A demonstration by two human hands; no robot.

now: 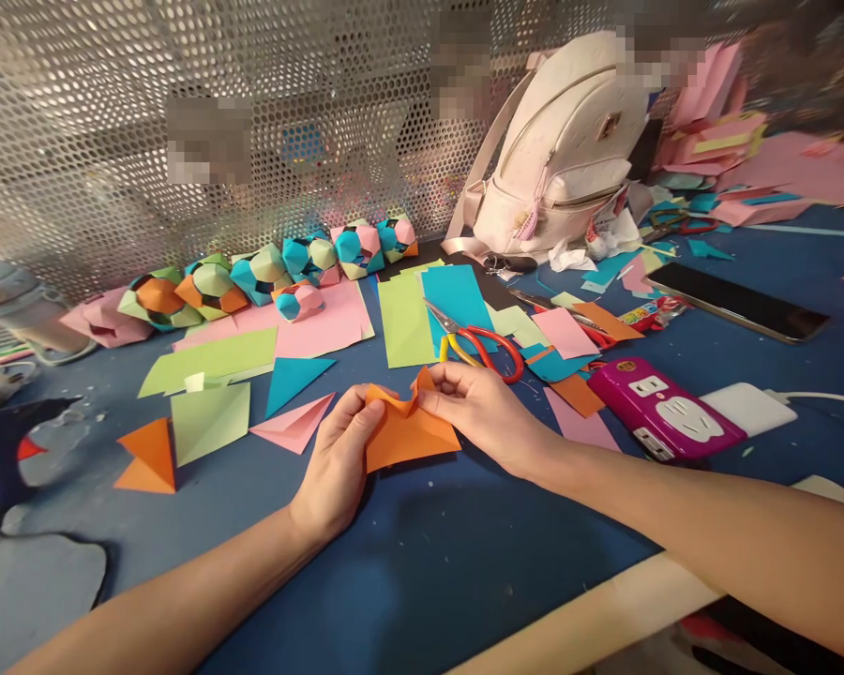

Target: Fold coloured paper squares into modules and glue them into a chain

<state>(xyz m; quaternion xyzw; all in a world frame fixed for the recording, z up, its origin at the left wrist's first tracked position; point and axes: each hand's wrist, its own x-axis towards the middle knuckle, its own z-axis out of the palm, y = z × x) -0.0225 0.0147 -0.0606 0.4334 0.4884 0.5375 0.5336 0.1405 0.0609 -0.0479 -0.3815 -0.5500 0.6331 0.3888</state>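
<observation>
An orange sheet of paper (409,429) lies on the blue table (408,562) in front of me, its top edge bent up into a fold. My left hand (336,464) grips its left side, thumb on top. My right hand (479,405) pinches the raised top right corner between thumb and fingers. Both hands are closed on the sheet.
Folded triangles in orange (147,457), pink (295,425) and blue (293,379) lie to the left. Red-handled scissors (479,345), a magenta power strip (665,411), a phone (738,300), a white backpack (569,141), a row of folded paper balls (267,272) and a glue gun (4,445) surround them.
</observation>
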